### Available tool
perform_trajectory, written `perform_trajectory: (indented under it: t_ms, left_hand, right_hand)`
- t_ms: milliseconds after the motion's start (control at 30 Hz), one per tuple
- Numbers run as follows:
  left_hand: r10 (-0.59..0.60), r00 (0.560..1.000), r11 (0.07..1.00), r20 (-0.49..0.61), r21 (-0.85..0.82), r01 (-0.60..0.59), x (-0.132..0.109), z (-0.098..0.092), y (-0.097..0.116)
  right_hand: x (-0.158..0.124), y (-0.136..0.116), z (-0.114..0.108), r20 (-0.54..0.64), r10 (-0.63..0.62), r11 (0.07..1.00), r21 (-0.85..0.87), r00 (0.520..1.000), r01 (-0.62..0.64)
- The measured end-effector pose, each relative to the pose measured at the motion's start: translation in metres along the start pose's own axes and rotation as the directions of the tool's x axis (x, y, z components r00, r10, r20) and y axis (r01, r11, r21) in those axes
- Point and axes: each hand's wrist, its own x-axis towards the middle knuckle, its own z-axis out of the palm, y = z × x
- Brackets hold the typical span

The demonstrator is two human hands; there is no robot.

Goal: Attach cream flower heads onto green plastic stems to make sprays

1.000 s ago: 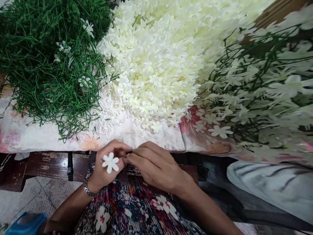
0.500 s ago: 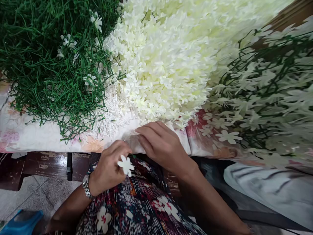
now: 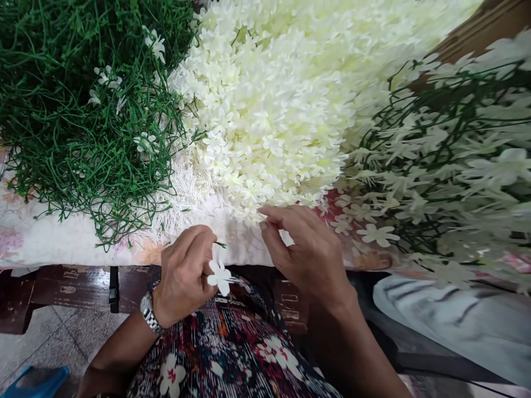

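Note:
My left hand (image 3: 186, 273), with a watch at its wrist, is closed round an artificial flower stem. The stem's green tip (image 3: 222, 244) sticks out past the fingers, and a white artificial flower (image 3: 219, 277) shows below it. Over the cloth edge, my right hand (image 3: 309, 246) has thumb and forefinger brought together at the front of the cream-white flower heads (image 3: 274, 138). Whatever sits between those fingertips is too small to make out. Thin white stamens (image 3: 182, 190) lie in a heap just beyond my left hand.
Green plastic stems (image 3: 83, 127) are heaped at the left. White flowers on green stems (image 3: 456, 160) pile up at the right, before a cardboard box (image 3: 456, 41). A flowered cloth (image 3: 74, 232) covers the table edge. Someone's light-clothed leg (image 3: 448, 320) is at lower right.
My right hand has moved right, away from my left, with its fingertips now at the flower heads. My left hand has turned, and the green stem tip now shows.

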Motion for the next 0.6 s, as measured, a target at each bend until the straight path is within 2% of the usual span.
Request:
perform_trajectory:
  t_ms: [100,167,233,367,467,600]
  left_hand:
    - [-0.1,0.995,0.983,-0.025,-0.158,0.095,0.01,0.008,0.003]
    - [-0.164,0.986,0.97,-0.014,-0.184,0.159,0.018,0.013,0.005]
    - [-0.168,0.986,0.973,-0.005,-0.16,0.165,0.026,0.018,0.006]
    - [-0.103,0.994,0.992,0.041,0.076,0.1,0.041,0.028,0.01]
    - [-0.112,0.993,0.952,0.048,0.291,0.093,0.05,0.037,0.014]
    - [-0.122,0.992,0.919,0.021,0.381,0.105,0.053,0.043,0.016]
  right_hand:
    - [-0.002,0.002,-0.001,-0.041,0.028,0.999,0.046,0.999,-0.026]
    - [-0.002,0.001,-0.001,-0.047,0.048,0.995,0.091,0.998,-0.043]
    - [-0.002,0.0,-0.001,-0.051,0.063,0.99,0.128,0.997,-0.056]
    - [-0.002,0.001,-0.003,-0.076,0.111,0.979,0.177,0.991,-0.096]
    - [-0.003,0.004,-0.005,-0.082,0.135,0.971,0.21,0.987,-0.116]
    - [-0.006,0.009,-0.006,-0.061,0.115,0.96,0.264,0.992,-0.095]
